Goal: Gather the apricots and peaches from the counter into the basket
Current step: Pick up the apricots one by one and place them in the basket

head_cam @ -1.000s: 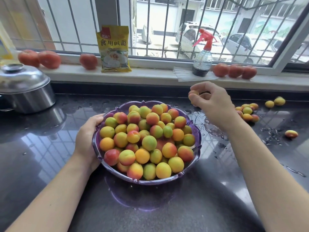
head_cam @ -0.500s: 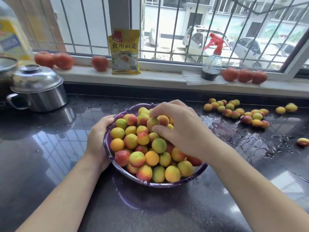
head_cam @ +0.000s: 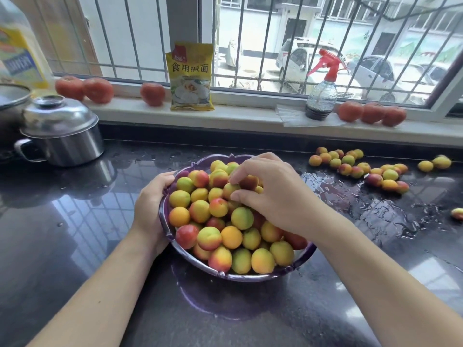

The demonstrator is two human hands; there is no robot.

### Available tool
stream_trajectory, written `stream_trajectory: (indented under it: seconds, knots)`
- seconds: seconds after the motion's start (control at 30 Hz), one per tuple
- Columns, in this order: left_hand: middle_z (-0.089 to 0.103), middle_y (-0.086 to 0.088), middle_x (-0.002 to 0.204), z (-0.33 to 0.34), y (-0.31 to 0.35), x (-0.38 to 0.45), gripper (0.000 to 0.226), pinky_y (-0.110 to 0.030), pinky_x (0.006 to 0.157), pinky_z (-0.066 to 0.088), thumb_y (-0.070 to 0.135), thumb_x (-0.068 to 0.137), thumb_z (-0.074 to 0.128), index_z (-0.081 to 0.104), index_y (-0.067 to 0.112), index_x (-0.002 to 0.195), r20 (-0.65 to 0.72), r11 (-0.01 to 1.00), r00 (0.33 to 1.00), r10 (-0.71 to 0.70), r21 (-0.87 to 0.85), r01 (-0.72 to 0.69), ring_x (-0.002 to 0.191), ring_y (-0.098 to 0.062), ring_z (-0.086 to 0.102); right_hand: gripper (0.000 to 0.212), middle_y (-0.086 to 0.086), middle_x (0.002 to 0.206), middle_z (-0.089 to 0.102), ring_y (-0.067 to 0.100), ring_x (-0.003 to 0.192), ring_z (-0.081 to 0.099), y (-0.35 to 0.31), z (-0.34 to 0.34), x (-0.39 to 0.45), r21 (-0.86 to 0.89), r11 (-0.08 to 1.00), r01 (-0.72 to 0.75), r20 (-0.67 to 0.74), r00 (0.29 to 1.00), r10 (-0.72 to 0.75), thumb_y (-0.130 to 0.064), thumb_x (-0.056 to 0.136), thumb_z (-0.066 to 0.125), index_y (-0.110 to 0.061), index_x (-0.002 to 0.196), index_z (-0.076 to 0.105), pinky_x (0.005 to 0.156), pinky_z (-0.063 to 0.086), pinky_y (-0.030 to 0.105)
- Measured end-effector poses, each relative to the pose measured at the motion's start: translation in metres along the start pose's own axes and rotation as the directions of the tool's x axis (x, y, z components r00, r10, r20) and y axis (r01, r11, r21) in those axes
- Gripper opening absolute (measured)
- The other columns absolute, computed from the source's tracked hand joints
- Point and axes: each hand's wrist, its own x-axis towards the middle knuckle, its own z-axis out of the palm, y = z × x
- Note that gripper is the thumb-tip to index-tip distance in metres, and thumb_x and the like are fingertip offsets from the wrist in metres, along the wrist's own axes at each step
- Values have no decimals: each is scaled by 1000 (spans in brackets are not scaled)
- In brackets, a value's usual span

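Head view of a dark, wet counter (head_cam: 75, 246) below a barred window; places are given relative to the basket (head_cam: 250, 278). Far left of the basket, at the frame edge, stands a yellow-labelled bottle (head_cam: 20, 46), with a lidded steel pot (head_cam: 60, 131) on the counter to the basket's upper left. On the sill (head_cam: 238, 118) behind the basket, from left: three tomatoes (head_cam: 96, 90), a yellow packet (head_cam: 191, 76) leaning against the window frame, a spray bottle (head_cam: 322, 93) with a red trigger standing on a sheet of paper, and three more tomatoes (head_cam: 372, 112).

The left hand (head_cam: 152, 209) grips the basket's left rim, fingertips curled over the edge. The basket, purple with a scalloped rim, sits at centre on the counter and is heaped with fruit (head_cam: 208, 236) in yellow, orange, green and red. The right hand (head_cam: 273, 194) lies over the upper right of the heap, fingers curled loosely downward onto the fruit; one reddish fruit (head_cam: 249, 182) sits under the fingertips, but whether it is pinched or merely touched cannot be told.

Right of the basket, well apart from it, a cluster of loose fruit (head_cam: 358, 169) lies on the counter amid water puddles, with two yellow pieces (head_cam: 434, 164) beyond it and a single piece (head_cam: 457, 213) at the right frame edge.
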Motion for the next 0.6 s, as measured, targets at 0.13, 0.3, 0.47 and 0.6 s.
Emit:
stream_trajectory:
  seconds: [0.13,0.3,0.47,0.6]
  knots:
    - [69,-24,115,1,0,-1,33,-58,105,55,28,103,49,72,6,109,-32,1000,999,15,4,-15,113,-41,66,18,-14,113,67,9,116,52,4,-6,2,68,998,-7,-106,994,14,-29,91,72,-27,109,72,98,38,24]
    - [63,-34,139,-2,-4,2,44,-69,116,43,24,106,49,63,-6,133,-134,994,987,89,73,-79,134,-52,58,14,-13,102,72,6,101,66,61,-31,-7,267,938,-219,-408,857,316,-17,94,64,-22,103,73,93,52,27]
    - [77,-17,114,11,-15,-1,25,-66,110,50,19,99,53,77,15,103,-142,949,962,233,248,-193,124,-48,65,32,15,125,63,38,118,53,168,-43,-66,-175,777,-604,-491,738,463,-4,87,60,-6,117,69,108,36,41]
    - [76,-18,117,19,-21,-4,24,-63,108,53,26,92,54,74,18,102,-119,936,960,253,280,-212,114,-36,71,54,21,149,46,45,131,38,227,-56,-88,-454,588,-669,-391,743,543,-14,92,57,-6,145,49,113,30,48]
